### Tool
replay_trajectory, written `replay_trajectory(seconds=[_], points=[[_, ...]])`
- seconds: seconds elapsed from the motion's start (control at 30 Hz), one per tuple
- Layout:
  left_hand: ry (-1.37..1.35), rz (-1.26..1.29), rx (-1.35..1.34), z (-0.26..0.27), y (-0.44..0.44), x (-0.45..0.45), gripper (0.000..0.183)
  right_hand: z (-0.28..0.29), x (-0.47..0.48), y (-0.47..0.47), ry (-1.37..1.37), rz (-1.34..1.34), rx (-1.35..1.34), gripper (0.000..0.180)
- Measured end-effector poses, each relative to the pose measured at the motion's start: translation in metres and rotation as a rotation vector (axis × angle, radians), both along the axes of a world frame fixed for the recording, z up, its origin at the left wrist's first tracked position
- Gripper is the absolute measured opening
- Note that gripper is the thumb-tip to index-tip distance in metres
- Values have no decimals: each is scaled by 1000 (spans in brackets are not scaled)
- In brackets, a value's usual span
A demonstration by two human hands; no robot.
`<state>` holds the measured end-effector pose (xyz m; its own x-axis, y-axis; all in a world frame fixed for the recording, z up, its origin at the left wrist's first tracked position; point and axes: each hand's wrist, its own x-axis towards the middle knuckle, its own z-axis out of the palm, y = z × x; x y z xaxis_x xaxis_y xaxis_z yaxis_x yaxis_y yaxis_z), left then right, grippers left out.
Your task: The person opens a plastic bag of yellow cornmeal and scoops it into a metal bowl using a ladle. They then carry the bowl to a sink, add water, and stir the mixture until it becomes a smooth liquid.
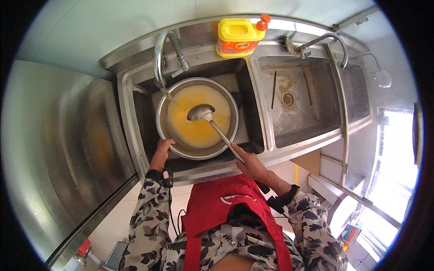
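Observation:
A large round metal basin [234,101] stands in the left sink bowl, with cloudy yellow liquid [200,133] in it. My left hand [164,149] grips the basin's rim at its lower left, thumb over the edge. In my right hand [250,162] is the handle of a metal ladle [201,112]; its bowl is over the middle of the liquid. Whether the ladle's bowl touches the liquid, I cannot tell. Water runs from the curved tap [158,64] into the basin's upper left part.
A yellow detergent jug [237,37] with a red pump stands on the sink's back ledge. To the right is a second sink bowl [305,98] with a drain, and a second tap [325,36] behind it. A steel panel [67,135] rises at the left.

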<state>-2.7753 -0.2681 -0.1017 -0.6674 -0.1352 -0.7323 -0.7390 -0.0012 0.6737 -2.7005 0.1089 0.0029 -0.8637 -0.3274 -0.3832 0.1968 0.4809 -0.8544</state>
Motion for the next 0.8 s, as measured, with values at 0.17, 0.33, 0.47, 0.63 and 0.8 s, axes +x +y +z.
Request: replay_trajectory(seconds=[0.17, 0.33, 0.47, 0.63, 0.8], points=[[-44, 8, -22, -6, -3, 4, 35, 5, -21, 3, -185, -187, -168, 70], [34, -31, -36, -15, -4, 12, 33, 15, -41, 12, -762, -505, -623, 64], [-174, -22, -110, -47, -14, 9, 40, 7, -41, 15, -813, -562, -791, 64], [-310, 57, -235, -80, -22, 16, 37, -18, -36, 6, -685, -428, -419, 65], [136, -286, -75, -59, -37, 30, 29, -42, -35, -4, -265, -208, -135, 67]])
